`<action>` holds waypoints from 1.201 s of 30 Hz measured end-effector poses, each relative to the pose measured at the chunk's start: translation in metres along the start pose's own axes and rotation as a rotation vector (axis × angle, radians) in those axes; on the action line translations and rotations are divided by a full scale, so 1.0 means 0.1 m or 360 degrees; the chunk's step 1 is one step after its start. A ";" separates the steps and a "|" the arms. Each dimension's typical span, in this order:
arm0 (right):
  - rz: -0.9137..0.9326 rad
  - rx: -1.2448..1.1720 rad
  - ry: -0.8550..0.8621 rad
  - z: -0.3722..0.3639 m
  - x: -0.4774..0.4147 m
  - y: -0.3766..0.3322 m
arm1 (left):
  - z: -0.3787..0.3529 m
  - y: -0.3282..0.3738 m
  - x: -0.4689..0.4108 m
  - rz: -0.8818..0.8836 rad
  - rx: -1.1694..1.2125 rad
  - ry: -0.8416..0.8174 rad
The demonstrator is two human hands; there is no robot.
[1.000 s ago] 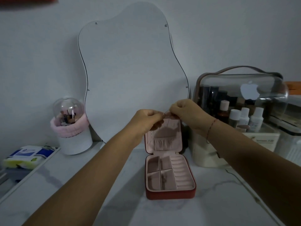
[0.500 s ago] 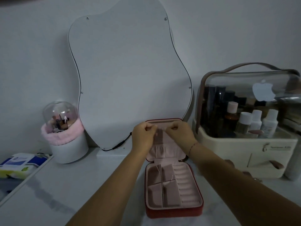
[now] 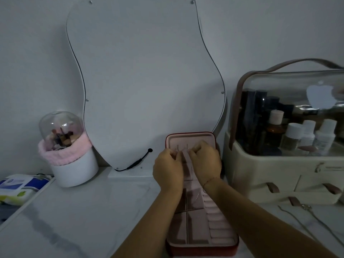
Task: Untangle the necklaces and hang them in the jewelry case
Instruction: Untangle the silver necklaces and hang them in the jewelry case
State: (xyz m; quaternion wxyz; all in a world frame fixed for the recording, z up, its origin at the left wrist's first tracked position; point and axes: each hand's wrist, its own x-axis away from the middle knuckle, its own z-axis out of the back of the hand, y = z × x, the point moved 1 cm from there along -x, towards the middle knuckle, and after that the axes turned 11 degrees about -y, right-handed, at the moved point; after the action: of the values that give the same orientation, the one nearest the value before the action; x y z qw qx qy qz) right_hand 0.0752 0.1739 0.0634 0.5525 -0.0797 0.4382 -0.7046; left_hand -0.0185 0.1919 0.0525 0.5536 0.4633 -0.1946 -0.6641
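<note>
A red jewelry case (image 3: 202, 251) with pink lining stands open on the marble top, its lid (image 3: 189, 139) upright against the mirror. My left hand (image 3: 168, 169) and my right hand (image 3: 205, 162) are both in front of the lid, fingers curled, pinching a thin necklace chain (image 3: 183, 150) just below the lid's hooks. The chain is barely visible between my fingertips. A fine chain also shows in a back compartment (image 3: 197, 196) of the tray. Another necklace (image 3: 305, 207) lies on the table at the right.
A wavy mirror (image 3: 145, 81) leans on the wall behind the case. A cream cosmetics organiser (image 3: 283, 175) with a clear lid stands at the right. A domed white brush holder (image 3: 70, 164) and a wipes packet (image 3: 18, 187) sit at the left.
Both hands have dropped from above the lid's top edge to in front of its inner face, staying close together with the chain. The camera has moved closer and tilted down.
</note>
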 end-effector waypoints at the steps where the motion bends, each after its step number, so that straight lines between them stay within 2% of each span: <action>1: 0.0025 -0.0012 -0.0074 0.01 0.06 0.03 | 0.01 -0.03 0.04 -0.0020 -0.0028 -0.0055; 3: 0.0058 -0.0139 -0.0309 0.03 0.21 0.09 | 0.03 -0.07 0.08 -0.0077 0.0036 -0.0176; 7: -0.0017 -0.0673 -0.0981 0.14 0.52 0.05 | 0.06 -0.06 0.08 -0.0165 0.0427 -0.0342; 10: 0.0136 -0.0475 -0.1176 0.29 0.70 0.01 | 0.03 -0.12 0.09 -0.0289 0.0373 -0.0267; 14: 0.0389 0.0002 -0.1108 0.50 0.80 0.06 | -0.07 -0.23 0.12 -0.0421 -0.0022 -0.0129; 16: 0.0489 0.0358 -0.1082 0.60 0.79 0.08 | -0.12 -0.25 0.11 -0.0492 -0.0272 -0.0137; 17: 0.0487 0.0413 -0.1103 0.65 0.77 0.07 | -0.13 -0.26 0.10 -0.0498 -0.0399 -0.0169; 18: 0.0453 0.0400 -0.1127 0.67 0.75 0.06 | -0.13 -0.26 0.10 -0.0491 -0.0490 -0.0205; 20: 0.0264 0.0138 -0.1081 0.71 0.66 0.01 | -0.10 -0.25 0.10 -0.0468 -0.0550 -0.0267; 23: 0.0050 -0.0341 -0.0778 0.75 0.48 -0.09 | -0.08 -0.24 0.12 -0.0464 -0.0345 -0.0205; 26: 0.0098 -0.0596 -0.0571 0.75 0.26 -0.19 | -0.11 -0.24 0.10 -0.0367 -0.0113 -0.0198; 30: 0.0080 -0.0643 -0.0495 0.60 0.02 -0.21 | -0.11 -0.24 0.10 -0.0331 -0.0058 -0.0232; 36: 0.0014 -0.0526 -0.0642 0.36 0.05 -0.02 | -0.08 -0.22 0.11 -0.0387 -0.0070 -0.0172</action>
State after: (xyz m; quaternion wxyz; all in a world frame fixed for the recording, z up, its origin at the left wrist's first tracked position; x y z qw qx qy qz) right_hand 0.0929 0.1510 0.0847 0.6112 -0.3061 0.4286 -0.5908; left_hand -0.0242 0.1905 0.0270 0.4679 0.4348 -0.1520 -0.7543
